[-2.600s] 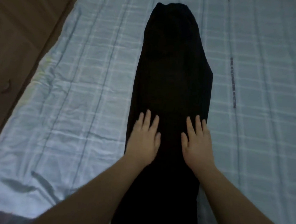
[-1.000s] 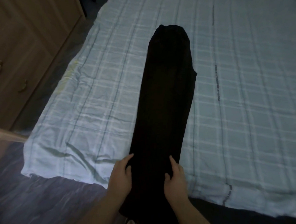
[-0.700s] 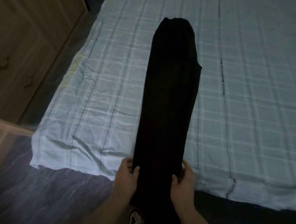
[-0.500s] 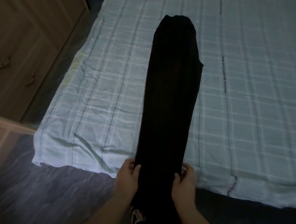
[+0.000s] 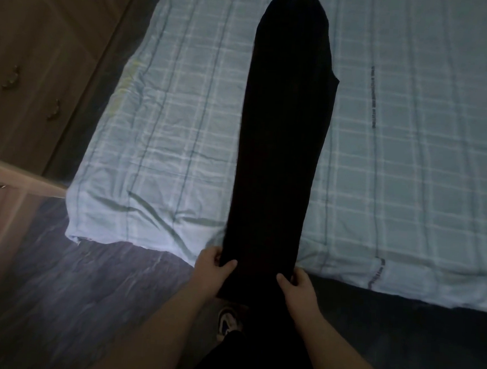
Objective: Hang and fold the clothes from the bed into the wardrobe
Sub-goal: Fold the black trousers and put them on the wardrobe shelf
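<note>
Bare forearms (image 5: 171, 319), dark trousers (image 5: 254, 359) — one white-and-dark sneaker (image 5: 226, 323).

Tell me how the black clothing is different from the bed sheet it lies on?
The black garment is plain and very dark; the bed sheet is pale blue with checked lines. The garment is a long narrow strip, while the sheet spreads wide across the bed. The garment looks smooth; the sheet is creased near its corner. Only the garment is gripped, by the left hand and right hand. Both are cloth.

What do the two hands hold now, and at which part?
Both hold the black garment at its near end by the bed's edge: left hand grips its left edge, right hand its right edge.
</note>
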A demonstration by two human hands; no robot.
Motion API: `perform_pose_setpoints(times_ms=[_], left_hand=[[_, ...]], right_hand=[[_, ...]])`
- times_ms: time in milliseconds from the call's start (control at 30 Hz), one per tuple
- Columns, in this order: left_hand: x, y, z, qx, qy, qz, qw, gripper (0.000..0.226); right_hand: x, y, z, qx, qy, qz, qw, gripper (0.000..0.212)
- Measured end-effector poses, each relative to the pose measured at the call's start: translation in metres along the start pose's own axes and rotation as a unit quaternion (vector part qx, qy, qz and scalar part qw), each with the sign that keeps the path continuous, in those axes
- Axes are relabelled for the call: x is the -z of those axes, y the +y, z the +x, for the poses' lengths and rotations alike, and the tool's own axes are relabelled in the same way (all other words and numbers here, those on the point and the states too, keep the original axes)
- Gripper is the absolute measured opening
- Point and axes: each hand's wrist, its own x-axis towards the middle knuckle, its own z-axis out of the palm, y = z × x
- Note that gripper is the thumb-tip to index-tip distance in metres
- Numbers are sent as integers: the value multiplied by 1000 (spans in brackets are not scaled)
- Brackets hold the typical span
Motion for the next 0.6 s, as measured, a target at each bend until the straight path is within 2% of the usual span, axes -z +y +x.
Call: perform_pose_setpoints(times_ms=[67,133,167,267,333,367,433,533,600], left_hand=[[6,4,-7,3,-20,-23,1000,41],[11,14,-20,13,-45,-72,996,30],[13,18,-25,12,-52,-92,994,27],[20,29,-45,-5,-42,-102,994,30],[27,39,-63,-17,-32,-104,994,44],[33,46,-71,-32,-28,-112,993,53],[49,69,-92,-82,-31,-142,986,56],[83,112,-131,-157,-68,-163,972,45],[105,141,-158,-187,-104,-167,962,41]], right_hand=[[3,-2,-7,-33,-27,55,998,20],[6,-2,-16,-56,-49,91,993,27],[7,-3,-21,-50,-49,76,995,30],[15,-12,-44,-5,-10,3,1000,34],[21,-26,-65,17,8,27,999,35],[24,-34,-76,35,4,50,998,43],[33,-53,-99,86,-19,66,994,51],[51,-95,-142,176,-33,31,983,31],[64,-126,-167,236,-13,35,971,23]])
